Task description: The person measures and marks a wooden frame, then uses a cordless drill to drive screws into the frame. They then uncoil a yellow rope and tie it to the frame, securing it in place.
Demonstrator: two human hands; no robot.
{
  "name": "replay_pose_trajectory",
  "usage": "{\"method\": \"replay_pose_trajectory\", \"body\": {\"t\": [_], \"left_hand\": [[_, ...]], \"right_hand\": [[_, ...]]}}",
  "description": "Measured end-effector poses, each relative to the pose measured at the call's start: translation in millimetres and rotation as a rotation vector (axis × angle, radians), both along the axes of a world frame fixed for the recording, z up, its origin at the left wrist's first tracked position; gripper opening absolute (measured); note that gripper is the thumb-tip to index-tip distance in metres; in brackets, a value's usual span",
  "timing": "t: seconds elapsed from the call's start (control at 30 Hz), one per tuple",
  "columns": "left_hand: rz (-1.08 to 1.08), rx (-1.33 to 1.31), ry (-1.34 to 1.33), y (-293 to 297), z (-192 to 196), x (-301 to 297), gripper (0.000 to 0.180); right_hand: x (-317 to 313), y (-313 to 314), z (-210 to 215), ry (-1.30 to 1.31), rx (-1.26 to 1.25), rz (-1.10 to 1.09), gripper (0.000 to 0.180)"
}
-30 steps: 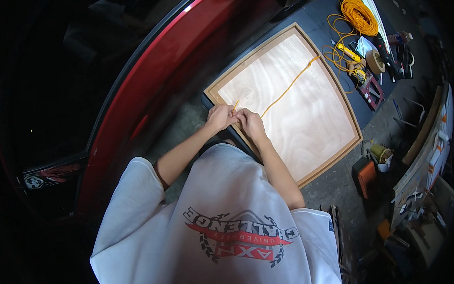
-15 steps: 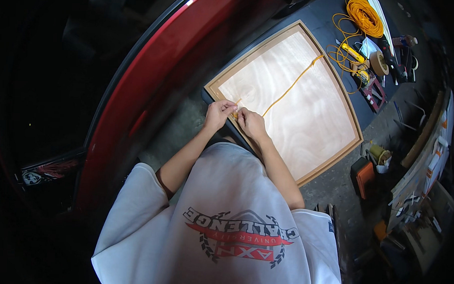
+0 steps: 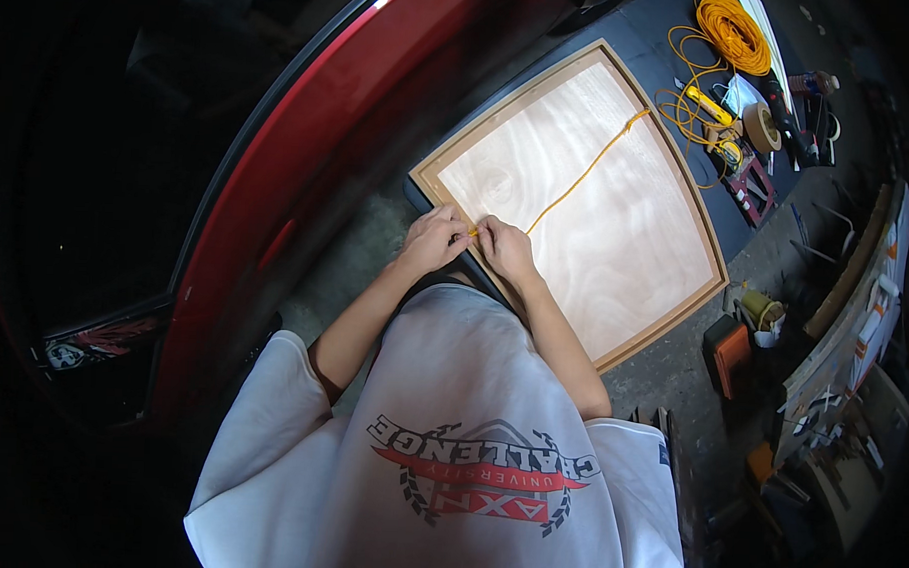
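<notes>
A shallow wooden frame with a pale plywood panel (image 3: 616, 240) lies on a dark table. An orange cord (image 3: 581, 180) runs across the panel from its far right side to the near left edge, where both my hands are. My left hand (image 3: 436, 239) is closed, pinching the cord's end at the frame's near edge. Close beside it, my right hand (image 3: 506, 249) has its fingers curled round the cord too. A short bit of cord shows between the fingertips; whatever knot or fixing lies there is hidden.
On the far right of the table (image 3: 638, 40) lie a coil of orange cord (image 3: 734, 33), a yellow cutter (image 3: 708, 105), a tape roll (image 3: 761, 127) and a maroon tool (image 3: 750, 190). A red vehicle panel (image 3: 279, 148) stands at my left. An orange box (image 3: 729, 359) rests on the floor right.
My left hand has turned and shifted slightly down toward the frame's edge. The cord end that stuck up above the fingers no longer shows. My right hand stays nearly in place.
</notes>
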State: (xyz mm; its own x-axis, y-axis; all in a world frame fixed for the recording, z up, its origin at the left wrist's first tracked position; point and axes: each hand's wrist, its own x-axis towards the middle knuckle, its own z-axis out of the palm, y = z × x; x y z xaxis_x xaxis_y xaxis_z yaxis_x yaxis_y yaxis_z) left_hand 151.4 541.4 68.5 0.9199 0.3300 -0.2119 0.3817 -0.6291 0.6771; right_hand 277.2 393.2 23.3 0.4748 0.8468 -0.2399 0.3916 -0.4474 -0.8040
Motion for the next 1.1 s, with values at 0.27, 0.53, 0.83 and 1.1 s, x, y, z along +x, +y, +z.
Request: {"method": "replay_pose_trajectory", "body": {"t": [0.27,0.53,0.83,1.1], "left_hand": [[-0.027,0.084,-0.075,-5.6,-7.2,7.7,0.011],[-0.038,-0.038,-0.149,4.2,-31.2,12.5,0.022],[0.004,-0.166,-0.201,4.9,-25.8,15.2,0.020],[-0.019,-0.420,0.037,31.6,-30.3,25.9,0.017]], "right_hand": [[-3.4,-2.0,5.0,-0.065,-0.032,0.049,0.019],[-20.0,1.6,15.1,0.018,0.102,-0.300,0.026],[2.0,15.5,25.0,0.118,0.042,-0.288,0.007],[-7.5,16.1,23.5,0.273,0.223,-0.401,0.005]]}}
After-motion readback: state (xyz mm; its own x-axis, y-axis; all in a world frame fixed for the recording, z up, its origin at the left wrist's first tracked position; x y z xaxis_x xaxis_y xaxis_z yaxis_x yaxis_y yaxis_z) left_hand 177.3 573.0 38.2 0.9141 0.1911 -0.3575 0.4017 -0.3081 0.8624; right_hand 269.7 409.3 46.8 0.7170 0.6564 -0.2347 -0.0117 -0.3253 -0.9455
